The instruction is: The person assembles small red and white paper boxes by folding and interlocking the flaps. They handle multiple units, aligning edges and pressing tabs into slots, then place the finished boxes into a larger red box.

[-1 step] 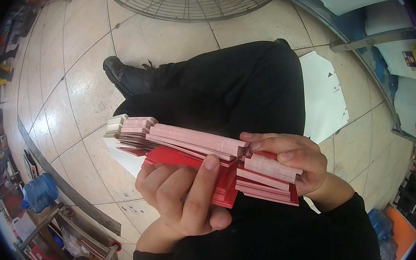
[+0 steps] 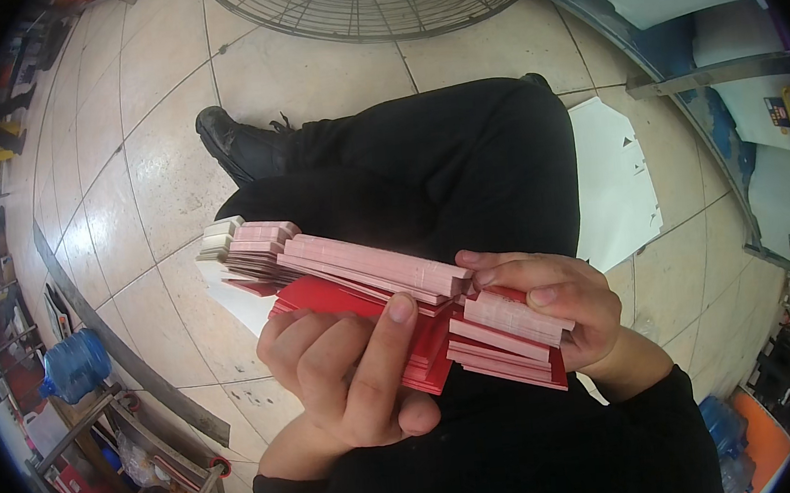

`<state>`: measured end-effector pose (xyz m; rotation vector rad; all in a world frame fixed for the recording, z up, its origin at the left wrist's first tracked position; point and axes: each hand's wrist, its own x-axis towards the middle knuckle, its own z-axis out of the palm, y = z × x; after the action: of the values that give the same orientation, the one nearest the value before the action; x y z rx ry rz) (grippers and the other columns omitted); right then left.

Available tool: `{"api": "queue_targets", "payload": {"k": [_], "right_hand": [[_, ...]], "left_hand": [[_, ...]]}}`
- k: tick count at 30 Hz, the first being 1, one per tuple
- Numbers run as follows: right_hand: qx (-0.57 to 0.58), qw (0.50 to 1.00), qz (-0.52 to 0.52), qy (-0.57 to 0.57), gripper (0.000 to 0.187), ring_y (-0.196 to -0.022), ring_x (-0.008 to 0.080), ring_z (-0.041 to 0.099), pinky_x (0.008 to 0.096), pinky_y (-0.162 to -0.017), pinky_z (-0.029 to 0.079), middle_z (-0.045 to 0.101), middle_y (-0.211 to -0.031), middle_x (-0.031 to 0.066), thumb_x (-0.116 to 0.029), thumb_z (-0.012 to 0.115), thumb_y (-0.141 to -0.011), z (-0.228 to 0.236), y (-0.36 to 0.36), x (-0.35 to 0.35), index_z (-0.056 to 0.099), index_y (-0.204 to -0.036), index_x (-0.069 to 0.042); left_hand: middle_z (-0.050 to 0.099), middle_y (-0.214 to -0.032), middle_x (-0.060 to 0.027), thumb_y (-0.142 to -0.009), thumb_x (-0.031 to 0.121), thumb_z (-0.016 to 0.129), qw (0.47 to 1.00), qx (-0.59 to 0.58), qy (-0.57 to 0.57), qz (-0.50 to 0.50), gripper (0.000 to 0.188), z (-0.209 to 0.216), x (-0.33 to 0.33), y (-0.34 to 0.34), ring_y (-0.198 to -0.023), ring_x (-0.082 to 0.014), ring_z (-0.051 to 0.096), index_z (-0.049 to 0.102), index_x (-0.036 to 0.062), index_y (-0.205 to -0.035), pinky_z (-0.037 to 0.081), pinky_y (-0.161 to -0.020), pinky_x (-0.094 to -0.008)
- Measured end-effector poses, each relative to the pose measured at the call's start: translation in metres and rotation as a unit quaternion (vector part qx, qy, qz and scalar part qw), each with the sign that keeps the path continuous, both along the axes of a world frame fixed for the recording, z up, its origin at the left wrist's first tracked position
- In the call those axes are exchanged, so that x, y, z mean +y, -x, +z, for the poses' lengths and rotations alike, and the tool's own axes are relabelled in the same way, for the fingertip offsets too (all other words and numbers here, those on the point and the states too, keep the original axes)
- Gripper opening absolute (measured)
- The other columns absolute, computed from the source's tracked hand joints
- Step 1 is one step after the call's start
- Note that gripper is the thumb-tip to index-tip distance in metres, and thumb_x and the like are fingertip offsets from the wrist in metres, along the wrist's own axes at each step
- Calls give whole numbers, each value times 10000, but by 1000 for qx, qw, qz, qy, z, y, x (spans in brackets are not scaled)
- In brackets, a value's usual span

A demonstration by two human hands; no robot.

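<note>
Tiled floor (image 2: 152,155) beneath crossed dark-trousered legs; left hand (image 2: 349,368) cups a fanned stack of red-and-pink cards (image 2: 370,281) from below, right hand (image 2: 560,312) pinching its far end.

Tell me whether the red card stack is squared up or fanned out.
Fanned out: the stack of red cards steps sideways between left hand and right hand.

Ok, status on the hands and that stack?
Left hand and right hand both gripping the fanned red envelopes. Held over the lap. Nothing in the way.
</note>
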<state>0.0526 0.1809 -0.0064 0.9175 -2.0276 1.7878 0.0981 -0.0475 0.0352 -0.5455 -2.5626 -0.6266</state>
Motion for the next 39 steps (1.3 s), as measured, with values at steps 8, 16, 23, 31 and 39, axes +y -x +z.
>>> {"api": "queue_targets", "payload": {"k": [8, 16, 23, 31, 39], "right_hand": [[0, 1000, -2, 3, 660, -1004, 388, 797, 447, -825, 679, 760, -1092, 262, -240, 966, -784, -5, 6, -1, 574, -1269, -22], [-12, 1000, 28, -8, 653, -1049, 406, 785, 431, -839, 670, 746, -1145, 255, -236, 964, -782, -4, 7, 4, 572, -1268, -43], [-14, 999, 30, -17, 630, -1061, 408, 782, 435, -853, 667, 748, -1151, 226, -237, 957, -789, 2, 4, 6, 570, -1249, -46], [-23, 999, 46, -16, 677, -1062, 420, 772, 509, -901, 650, 730, -1155, 270, -202, 949, -799, 2, 6, 5, 526, -1310, -65], [-68, 993, 88, -36, 791, -1133, 421, 746, 600, -1018, 594, 697, -1230, 312, -170, 946, -794, 5, 2, 13, 469, -1423, -119]], "left_hand": [[542, -1021, -53, -1137, 587, 299, 1000, 22, -13, 11, 677, -7, 3, 8, -930, -232, 526, 754, 99, -1251, 439, -922, -442], [582, -1026, -62, -1127, 594, 325, 998, 65, -3, 2, 586, -3, -5, 10, -888, -234, 589, 689, 135, -1135, 448, -907, -435], [621, -960, -114, -1118, 560, 291, 998, 11, -50, -27, 649, -7, -5, 11, -910, -275, 628, 676, 42, -1181, 490, -875, -441], [550, -1050, -58, -1130, 568, 348, 999, -9, -34, -29, 651, -5, -5, 4, -984, -223, 556, 727, 67, -1302, 409, -926, -437], [562, -1048, -55, -1135, 556, 352, 999, 1, -42, -26, 639, -5, -2, 4, -986, -223, 560, 726, 65, -1305, 411, -937, -436]]}}
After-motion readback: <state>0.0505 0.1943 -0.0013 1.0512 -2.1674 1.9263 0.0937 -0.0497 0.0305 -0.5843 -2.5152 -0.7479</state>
